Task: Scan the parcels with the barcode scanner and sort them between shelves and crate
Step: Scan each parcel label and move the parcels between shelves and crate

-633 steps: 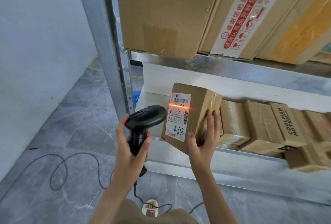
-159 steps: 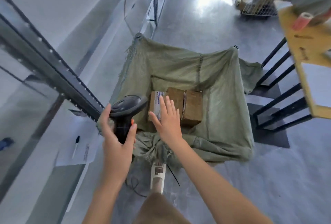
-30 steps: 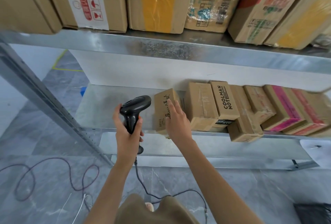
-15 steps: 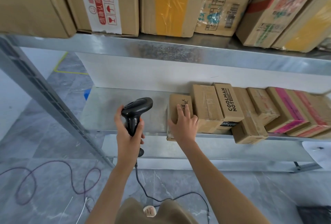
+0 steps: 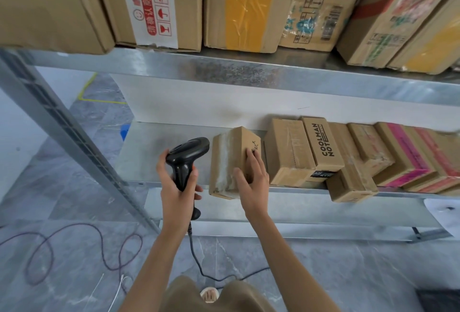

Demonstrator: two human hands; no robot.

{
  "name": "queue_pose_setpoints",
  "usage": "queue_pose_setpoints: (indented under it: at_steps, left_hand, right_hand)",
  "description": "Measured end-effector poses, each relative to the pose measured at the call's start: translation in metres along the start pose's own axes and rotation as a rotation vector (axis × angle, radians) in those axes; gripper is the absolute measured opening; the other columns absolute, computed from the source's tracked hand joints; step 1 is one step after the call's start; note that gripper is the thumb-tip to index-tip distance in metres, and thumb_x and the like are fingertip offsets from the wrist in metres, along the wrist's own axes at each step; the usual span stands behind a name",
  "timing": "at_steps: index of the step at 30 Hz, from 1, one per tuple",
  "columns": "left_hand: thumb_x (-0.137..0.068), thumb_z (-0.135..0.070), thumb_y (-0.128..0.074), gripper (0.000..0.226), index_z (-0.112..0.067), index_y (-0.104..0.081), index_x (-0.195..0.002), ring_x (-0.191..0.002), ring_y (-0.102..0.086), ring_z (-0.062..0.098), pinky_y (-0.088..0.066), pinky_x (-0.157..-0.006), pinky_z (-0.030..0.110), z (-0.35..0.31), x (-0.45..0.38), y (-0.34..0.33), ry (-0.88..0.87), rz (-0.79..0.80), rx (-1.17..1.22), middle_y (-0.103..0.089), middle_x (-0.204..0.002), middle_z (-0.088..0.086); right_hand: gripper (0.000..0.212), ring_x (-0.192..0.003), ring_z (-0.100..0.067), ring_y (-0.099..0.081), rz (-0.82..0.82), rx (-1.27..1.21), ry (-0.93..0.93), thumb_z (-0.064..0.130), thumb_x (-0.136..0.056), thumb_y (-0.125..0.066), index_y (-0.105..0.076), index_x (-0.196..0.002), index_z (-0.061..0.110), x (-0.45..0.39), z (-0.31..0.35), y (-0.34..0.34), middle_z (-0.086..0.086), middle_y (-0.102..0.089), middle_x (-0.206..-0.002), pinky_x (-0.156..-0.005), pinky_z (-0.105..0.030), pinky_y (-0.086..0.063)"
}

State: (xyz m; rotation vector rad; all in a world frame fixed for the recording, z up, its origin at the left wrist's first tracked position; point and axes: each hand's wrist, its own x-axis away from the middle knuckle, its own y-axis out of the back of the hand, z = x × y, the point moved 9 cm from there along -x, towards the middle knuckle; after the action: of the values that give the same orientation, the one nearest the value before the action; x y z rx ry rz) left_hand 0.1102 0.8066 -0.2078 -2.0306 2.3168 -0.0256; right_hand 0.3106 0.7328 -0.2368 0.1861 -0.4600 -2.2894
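Observation:
My left hand (image 5: 178,190) grips the handle of a black barcode scanner (image 5: 188,154), held upright in front of the lower shelf (image 5: 154,152). My right hand (image 5: 251,177) wraps the near right corner of a small taped cardboard parcel (image 5: 227,159). That parcel stands tilted at the shelf's front edge, its left side lifted. It is the leftmost of a row; beside it sits a plain box (image 5: 286,149) and a box printed "COOLMAN NOT" (image 5: 323,144). No label shows on the held parcel.
Large cartons (image 5: 239,5) fill the upper shelf. More small boxes, some with pink tape (image 5: 410,154), run to the right. A steel upright (image 5: 62,134) slants down the left. The scanner cable (image 5: 196,257) and a purple cord (image 5: 49,249) trail over the grey floor.
My right hand has shifted from flat on the parcel's top to gripping its near corner, and the parcel has tipped up on the shelf edge. The scanner hand has barely moved.

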Motion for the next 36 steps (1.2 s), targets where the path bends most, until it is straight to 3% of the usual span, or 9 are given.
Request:
queue_pose_setpoints:
  at_steps: [3,6,9,16,21,25,29,32,36]
  left_hand:
    - [-0.099,-0.011,-0.062,0.068,-0.036,-0.024,-0.149,-0.077,-0.075,0.022,-0.061,-0.076,0.033,0.009,0.0,0.0,0.046,-0.022,0.052,-0.071,-0.106,0.002]
    - [-0.099,-0.012,-0.063,0.069,-0.038,-0.023,-0.148,-0.091,-0.075,0.02,-0.057,-0.095,0.043,0.019,-0.001,-0.001,0.11,-0.053,0.074,-0.071,-0.111,0.007]
    - [-0.099,-0.012,-0.062,0.066,-0.044,-0.024,-0.143,-0.102,-0.073,0.019,-0.051,-0.104,0.05,0.029,0.0,-0.004,0.211,-0.068,0.203,-0.072,-0.114,0.007]
    - [-0.101,-0.013,-0.059,0.067,-0.037,-0.021,-0.15,-0.101,-0.074,0.019,-0.047,-0.108,0.053,0.038,0.001,-0.005,0.258,-0.153,0.343,-0.073,-0.109,-0.002]
    - [-0.1,-0.014,-0.061,0.064,-0.041,-0.024,-0.145,-0.1,-0.074,0.014,-0.048,-0.108,0.049,0.054,0.003,-0.006,0.29,-0.177,0.322,-0.07,-0.118,0.005]
    - [-0.1,-0.013,-0.062,0.065,-0.04,-0.026,-0.146,-0.106,-0.072,0.018,-0.048,-0.107,0.053,0.068,-0.001,-0.012,0.332,-0.16,0.298,-0.066,-0.128,0.009]
    - [-0.099,-0.018,-0.064,0.059,-0.048,-0.032,-0.138,-0.111,-0.07,0.022,-0.054,-0.1,0.049,0.074,-0.006,-0.023,0.359,-0.142,0.341,-0.062,-0.135,0.013]
    - [-0.098,-0.016,-0.064,0.06,-0.045,-0.033,-0.14,-0.113,-0.069,0.024,-0.052,-0.1,0.055,0.077,-0.011,-0.035,0.392,-0.108,0.377,-0.061,-0.136,0.012]
    - [-0.099,-0.011,-0.062,0.063,-0.034,-0.029,-0.147,-0.104,-0.073,0.023,-0.058,-0.093,0.051,0.078,-0.015,-0.047,0.43,-0.079,0.412,-0.067,-0.121,0.016]
  right_hand:
    - [0.059,-0.136,-0.002,-0.031,-0.008,-0.069,-0.007,0.03,-0.093,-0.062,-0.044,-0.148,0.038,0.005,0.002,-0.001,0.021,-0.031,-0.158,-0.115,-0.036,-0.033]
    - [0.062,-0.142,-0.003,-0.031,-0.028,-0.137,-0.022,0.041,-0.085,-0.059,-0.046,-0.145,0.042,0.009,0.005,0.0,0.022,-0.034,-0.155,-0.118,-0.044,-0.033]
    - [0.06,-0.142,-0.002,-0.031,-0.014,-0.189,-0.012,0.037,-0.087,-0.06,-0.046,-0.145,0.041,0.013,0.01,0.001,0.02,-0.036,-0.155,-0.118,-0.044,-0.035]
    - [0.063,-0.138,-0.001,-0.038,0.064,-0.232,-0.035,0.021,-0.093,-0.067,-0.041,-0.147,0.039,0.018,0.008,0.002,0.017,-0.043,-0.149,-0.117,-0.038,-0.036]
    - [0.059,-0.138,-0.009,-0.039,0.11,-0.214,-0.077,0.02,-0.095,-0.065,-0.042,-0.147,0.037,0.016,-0.005,-0.009,0.011,-0.04,-0.15,-0.114,-0.04,-0.041]
    - [0.065,-0.128,-0.016,-0.049,0.226,-0.104,-0.163,0.02,-0.094,-0.067,-0.038,-0.152,0.029,-0.001,-0.013,-0.013,0.002,-0.044,-0.148,-0.1,-0.036,-0.053]
    - [0.066,-0.113,-0.018,-0.059,0.305,0.106,-0.127,0.013,-0.099,-0.058,-0.028,-0.156,0.025,-0.024,-0.003,-0.01,0.0,-0.049,-0.144,-0.076,-0.019,-0.054]
    - [0.059,-0.14,-0.023,-0.042,0.302,0.352,-0.04,0.004,-0.102,-0.046,-0.031,-0.156,0.02,-0.032,0.004,-0.01,0.0,-0.028,-0.162,-0.108,-0.034,-0.045]
    - [0.052,-0.146,-0.032,-0.03,0.348,0.541,-0.01,0.01,-0.106,-0.037,-0.03,-0.156,0.021,-0.032,-0.006,-0.017,-0.001,-0.006,-0.168,-0.117,-0.044,-0.033]
